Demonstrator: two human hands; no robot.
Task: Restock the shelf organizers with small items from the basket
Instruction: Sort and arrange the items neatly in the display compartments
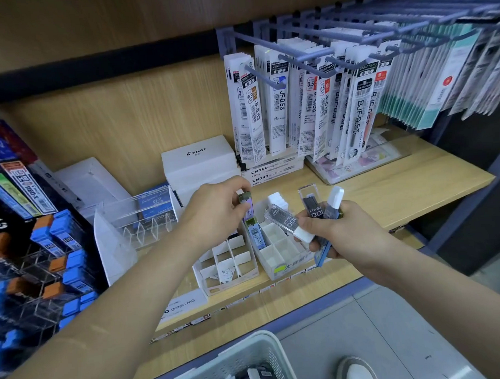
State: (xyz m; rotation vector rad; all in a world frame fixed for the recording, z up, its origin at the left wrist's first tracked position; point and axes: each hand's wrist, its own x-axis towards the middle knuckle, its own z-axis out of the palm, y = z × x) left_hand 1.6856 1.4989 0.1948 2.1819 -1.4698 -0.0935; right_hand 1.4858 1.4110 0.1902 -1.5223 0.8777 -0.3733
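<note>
Pinching a small green-capped case [246,202] between thumb and curled fingers, your left hand [215,211] sits at the centre of the frame, just above the back of two white organizers. The left organizer [226,266] has divided cells with a paper slip in one. The right organizer [283,256] stands just beside it, and a second green-capped case [255,233] stands upright against its left wall.

Your right hand [339,231], right of centre, has its fingers wrapped round a bundle of cases [312,206]. Two are clear with dark leads and one is blue with a white cap, and they fan out upward.

Both organizers rest on the wooden shelf [400,188]. Behind them stands a white box [199,163], and hanging packs [296,107] fill the upper right of the frame. The basket [239,359] lies at the bottom edge, holding dark items too blurred to name.
</note>
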